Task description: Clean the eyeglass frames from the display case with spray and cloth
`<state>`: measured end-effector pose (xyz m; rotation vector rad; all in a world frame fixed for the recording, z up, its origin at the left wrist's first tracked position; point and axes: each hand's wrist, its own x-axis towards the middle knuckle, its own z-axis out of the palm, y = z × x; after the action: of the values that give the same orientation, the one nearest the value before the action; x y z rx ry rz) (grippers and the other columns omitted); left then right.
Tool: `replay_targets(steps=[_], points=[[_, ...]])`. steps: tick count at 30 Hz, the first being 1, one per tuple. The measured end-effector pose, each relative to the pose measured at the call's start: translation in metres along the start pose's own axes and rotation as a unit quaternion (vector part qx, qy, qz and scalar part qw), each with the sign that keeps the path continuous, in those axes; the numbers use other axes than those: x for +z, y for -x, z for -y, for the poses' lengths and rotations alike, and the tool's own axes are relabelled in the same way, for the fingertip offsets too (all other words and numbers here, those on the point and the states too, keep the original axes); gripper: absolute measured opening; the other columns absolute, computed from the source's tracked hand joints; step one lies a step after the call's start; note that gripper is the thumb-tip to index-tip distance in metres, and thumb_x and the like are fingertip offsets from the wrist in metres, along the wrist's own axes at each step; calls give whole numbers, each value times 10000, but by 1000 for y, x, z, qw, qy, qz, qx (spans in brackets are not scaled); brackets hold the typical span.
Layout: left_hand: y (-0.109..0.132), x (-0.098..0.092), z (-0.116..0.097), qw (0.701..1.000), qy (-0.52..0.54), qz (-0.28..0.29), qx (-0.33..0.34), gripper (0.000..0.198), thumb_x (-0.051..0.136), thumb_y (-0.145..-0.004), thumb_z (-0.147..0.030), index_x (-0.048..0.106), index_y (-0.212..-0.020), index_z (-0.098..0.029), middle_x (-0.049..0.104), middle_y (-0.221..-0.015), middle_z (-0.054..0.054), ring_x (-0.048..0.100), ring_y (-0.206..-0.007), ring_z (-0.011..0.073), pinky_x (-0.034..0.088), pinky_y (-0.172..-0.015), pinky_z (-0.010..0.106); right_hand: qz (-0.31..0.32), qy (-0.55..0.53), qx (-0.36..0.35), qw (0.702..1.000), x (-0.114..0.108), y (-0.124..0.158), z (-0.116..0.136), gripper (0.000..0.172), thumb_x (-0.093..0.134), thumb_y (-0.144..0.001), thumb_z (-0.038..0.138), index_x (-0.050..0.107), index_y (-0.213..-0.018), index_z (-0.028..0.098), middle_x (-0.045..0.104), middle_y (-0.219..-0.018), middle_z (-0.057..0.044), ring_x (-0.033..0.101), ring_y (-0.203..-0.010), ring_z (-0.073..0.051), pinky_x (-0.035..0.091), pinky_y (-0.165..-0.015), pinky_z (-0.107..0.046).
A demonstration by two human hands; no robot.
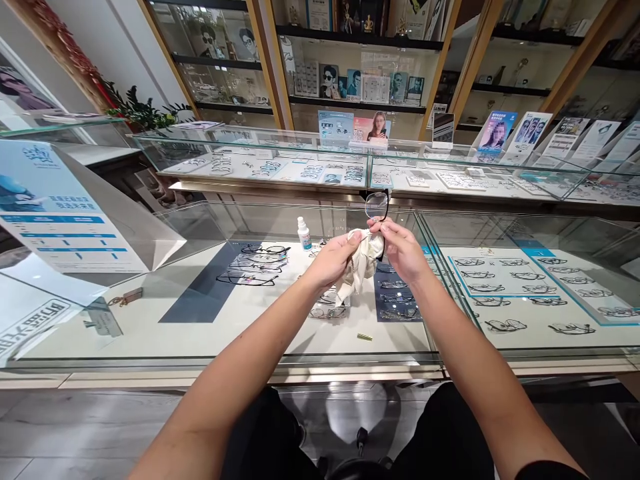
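Observation:
Above the glass counter my left hand (336,257) is closed on a cream cleaning cloth (364,263), which hangs down in folds. My right hand (403,250) pinches a pair of dark-framed eyeglasses (377,206) at the cloth's upper right edge. One lens stands up clear above the fingers; the rest of the frame is mostly hidden by the cloth and hand. Behind my left hand a white spray bottle (304,235) stands upright on the counter.
Under the counter glass lie rows of eyeglasses (257,263) and more frames to the right (505,325). A small greenish-gold strip (365,337) is near the front. A large folded sign (65,207) stands at left. Another display case (300,150) runs behind.

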<state>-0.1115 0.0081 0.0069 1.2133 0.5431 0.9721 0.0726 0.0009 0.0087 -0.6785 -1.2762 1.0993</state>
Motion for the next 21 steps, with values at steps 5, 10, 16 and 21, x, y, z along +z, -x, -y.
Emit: replay_targets(steps=[5,10,16,21], points=[[2,3,2,999,-10,30,-3,675,922,-780,-784,693,-876,-157,705,-692,15,603,-556,124,462,-557,241,16,-32,23,999,5,2,-1,433,944,-776,667,867,-884,255,735,-1282,-77,648,-1369,-300,511,-1204,-421],[3,3,2,1000,-25,9,0,720,926,-748,-814,668,-846,-149,676,-643,0,557,-512,94,430,-512,212,35,-10,19,999,7,4,-3,453,913,-815,713,910,-984,293,783,-1236,-65,638,-1403,-311,482,-1257,-446],[5,6,-2,1000,-17,-8,-7,729,961,-701,-803,640,-839,-163,658,-603,-22,587,-472,108,472,-482,224,60,43,0,997,5,4,-5,487,867,-870,734,929,-1090,304,777,-1255,-62,652,-1354,-307,459,-1266,-460],[5,10,-5,1000,-12,-18,-15,732,1002,-651,-774,660,-845,-156,689,-608,-9,593,-458,111,520,-487,243,66,82,-22,994,3,5,-5,462,837,-915,712,936,-1105,303,783,-1203,-68,661,-1308,-308,448,-1246,-471]])
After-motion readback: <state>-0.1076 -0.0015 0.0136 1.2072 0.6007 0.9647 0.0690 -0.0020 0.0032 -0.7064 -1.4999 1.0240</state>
